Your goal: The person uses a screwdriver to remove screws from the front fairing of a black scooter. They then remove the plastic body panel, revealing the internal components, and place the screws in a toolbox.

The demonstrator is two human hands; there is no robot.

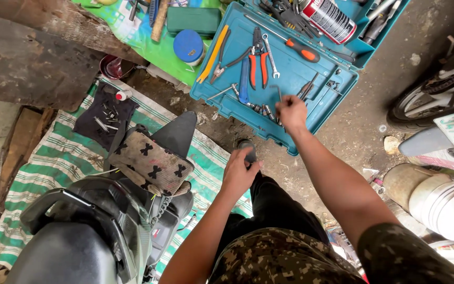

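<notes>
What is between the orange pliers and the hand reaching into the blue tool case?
In the head view, between the orange-handled pliers and the right hand lie a silver wrench and bare teal tool case floor.

small dark round part (247, 144) | gripped upright | thin metal tool (279, 93) | in teal case (290, 73)

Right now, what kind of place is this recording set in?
Probably an informal motorbike repair spot on bare ground: an open teal tool case with pliers, a scooter beside the person, and a wheel nearby.
</notes>
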